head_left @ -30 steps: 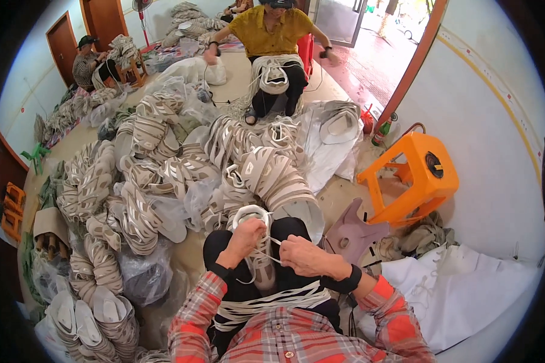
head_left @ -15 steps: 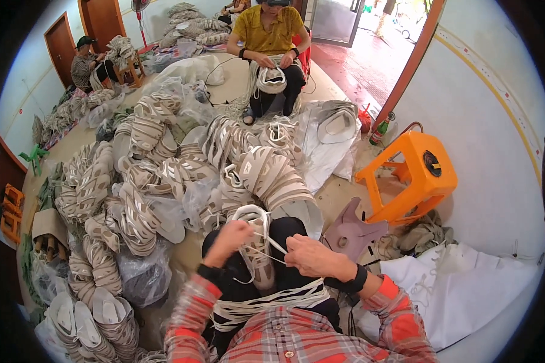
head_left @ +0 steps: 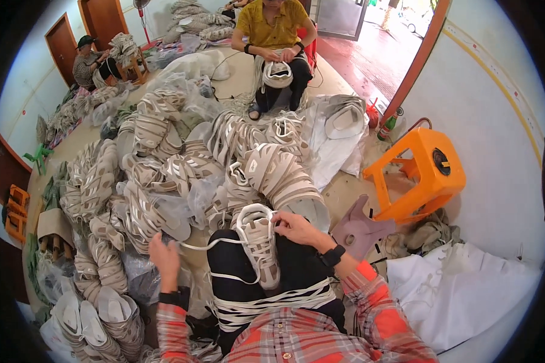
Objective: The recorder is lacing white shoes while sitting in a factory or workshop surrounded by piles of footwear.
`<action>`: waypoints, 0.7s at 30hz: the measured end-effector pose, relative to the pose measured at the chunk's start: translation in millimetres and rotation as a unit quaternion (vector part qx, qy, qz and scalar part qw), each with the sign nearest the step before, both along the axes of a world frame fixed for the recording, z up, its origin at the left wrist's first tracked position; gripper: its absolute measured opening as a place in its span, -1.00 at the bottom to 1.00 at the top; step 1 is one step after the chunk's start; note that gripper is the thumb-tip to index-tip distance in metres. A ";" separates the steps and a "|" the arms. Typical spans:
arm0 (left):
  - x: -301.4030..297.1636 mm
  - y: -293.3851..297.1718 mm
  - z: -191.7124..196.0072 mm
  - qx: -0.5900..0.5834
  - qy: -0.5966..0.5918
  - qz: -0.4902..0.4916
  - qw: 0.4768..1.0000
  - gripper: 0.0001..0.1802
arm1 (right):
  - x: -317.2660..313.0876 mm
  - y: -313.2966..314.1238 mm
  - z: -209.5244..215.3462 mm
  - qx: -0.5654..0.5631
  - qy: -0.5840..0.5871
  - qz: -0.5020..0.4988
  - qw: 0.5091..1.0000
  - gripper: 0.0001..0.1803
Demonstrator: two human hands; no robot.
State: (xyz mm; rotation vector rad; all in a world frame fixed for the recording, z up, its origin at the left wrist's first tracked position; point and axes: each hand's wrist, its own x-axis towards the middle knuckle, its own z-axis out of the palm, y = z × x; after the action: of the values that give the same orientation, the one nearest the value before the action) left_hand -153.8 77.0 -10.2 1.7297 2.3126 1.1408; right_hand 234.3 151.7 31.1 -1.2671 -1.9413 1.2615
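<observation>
A beige and white shoe upper (head_left: 259,242) rests between my thighs with its opening facing away from me. From its eyelets a white shoelace (head_left: 209,247) stretches left to my left hand (head_left: 165,260), whose fingers are closed on it beside my left knee. Another loose lace end droops on the upper's left side. With thumb and fingertips, my right hand (head_left: 300,230) pinches the right edge of the upper near the collar. Across my lap lies a bundle of spare white laces (head_left: 272,311), wound over both thighs.
Stacks of shoe uppers (head_left: 145,212) and plastic bags spread ahead and left. An orange stool (head_left: 433,163), a green bottle (head_left: 390,124) and white sacking (head_left: 460,290) lie to the right. Facing me, a person in a yellow shirt (head_left: 272,27) works on another upper.
My left hand has swung out to the left, drawing the lace away from the upper. My right hand has moved from a taut lace to the upper's collar edge.
</observation>
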 end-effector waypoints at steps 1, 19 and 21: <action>53.2 14.0 23.8 0.009 0.160 -0.042 0.986 -0.61 | 12.2 -4.0 -16.6 0.008 0.008 0.003 1.000 -0.76; 87.1 40.0 81.5 -0.135 0.132 -0.467 0.864 -0.94 | -44.8 1.3 -35.1 0.178 0.005 0.154 0.972 -0.79; 59.9 19.4 107.2 -0.223 0.008 -0.424 0.878 -0.88 | -45.9 -7.8 -59.5 -0.114 0.242 0.133 0.954 -0.75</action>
State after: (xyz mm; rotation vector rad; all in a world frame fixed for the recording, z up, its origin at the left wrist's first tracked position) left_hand -93.9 96.4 96.9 2.1433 1.3337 0.3842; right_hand 188.5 143.9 -28.4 -0.7065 -1.6746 1.7782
